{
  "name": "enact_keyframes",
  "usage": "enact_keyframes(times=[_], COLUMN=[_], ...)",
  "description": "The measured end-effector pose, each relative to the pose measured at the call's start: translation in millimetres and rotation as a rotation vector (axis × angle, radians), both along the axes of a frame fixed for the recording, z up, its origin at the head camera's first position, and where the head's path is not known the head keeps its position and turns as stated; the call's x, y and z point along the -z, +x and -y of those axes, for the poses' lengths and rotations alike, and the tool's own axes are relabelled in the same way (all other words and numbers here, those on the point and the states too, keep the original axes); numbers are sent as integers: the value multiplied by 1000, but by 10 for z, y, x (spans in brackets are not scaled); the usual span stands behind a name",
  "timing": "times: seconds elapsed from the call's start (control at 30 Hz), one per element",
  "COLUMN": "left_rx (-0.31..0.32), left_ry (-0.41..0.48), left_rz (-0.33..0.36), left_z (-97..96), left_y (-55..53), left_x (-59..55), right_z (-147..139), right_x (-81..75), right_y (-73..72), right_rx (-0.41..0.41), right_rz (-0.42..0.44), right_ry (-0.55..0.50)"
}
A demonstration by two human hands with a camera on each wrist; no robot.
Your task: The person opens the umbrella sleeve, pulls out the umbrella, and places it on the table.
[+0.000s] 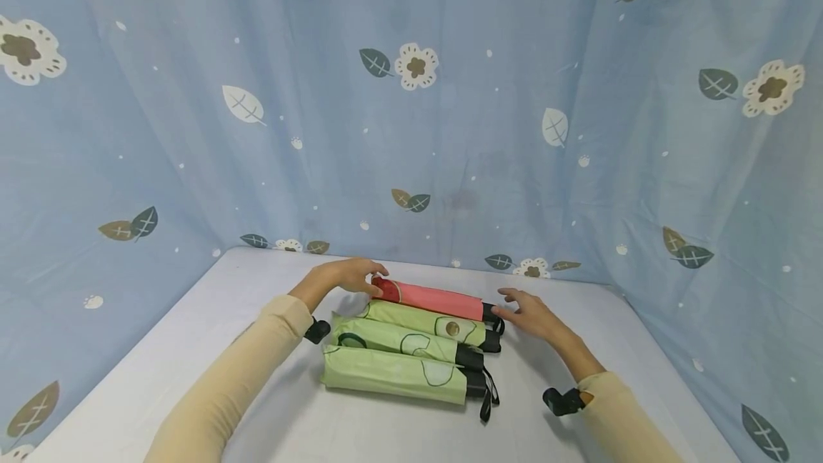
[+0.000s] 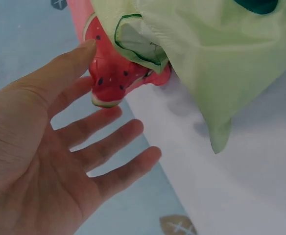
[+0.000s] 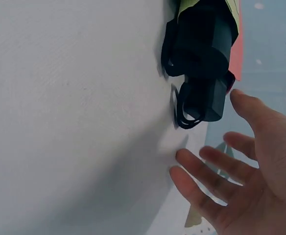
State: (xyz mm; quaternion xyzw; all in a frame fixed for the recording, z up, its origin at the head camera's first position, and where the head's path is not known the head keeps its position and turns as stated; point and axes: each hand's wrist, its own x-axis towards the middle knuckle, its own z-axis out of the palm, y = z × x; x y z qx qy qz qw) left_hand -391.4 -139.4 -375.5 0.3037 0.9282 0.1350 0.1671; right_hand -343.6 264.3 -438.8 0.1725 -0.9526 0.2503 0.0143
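Note:
Several folded umbrellas lie side by side on the white table. Farthest back is a pink-red umbrella [image 1: 437, 299] with a watermelon print at its left end. In front of it come a green umbrella [image 1: 421, 320], another green umbrella [image 1: 395, 338] and the nearest green umbrella [image 1: 392, 374]. My left hand [image 1: 353, 276] is at the watermelon end [image 2: 111, 73], thumb tip right at the fabric, other fingers spread loosely. By the black handles, my right hand [image 1: 530, 314] is open, its thumb tip close to a handle [image 3: 206, 98], with nothing gripped.
A white-covered table [image 1: 527, 420] carries the umbrellas. Behind and at both sides hangs a blue curtain [image 1: 450, 127] printed with leaves and flowers. Black wrist straps [image 1: 489, 395] dangle from the handles onto the table.

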Motion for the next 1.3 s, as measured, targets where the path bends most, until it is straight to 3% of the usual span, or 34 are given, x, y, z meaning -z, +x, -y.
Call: enact_keyframes(times=[0.27,0.53,0.87,1.3], left_rx=[24,21,-16,-21], left_ry=[-87,-132,-141,-156], left_rz=[-22,-42,-16,-47], left_z=[-122,-236,-281,-327], left_y=[-55,-133,-209,-249], left_x=[18,4,70,131], right_z=[53,130,174,207], right_x=[-31,-50,-21,-38], right_y=[-35,-70,-73,-113], right_rx=[-20,-120,-105,-85], right_rz=[42,11,13,47], right_ry=[21,46,61,121])
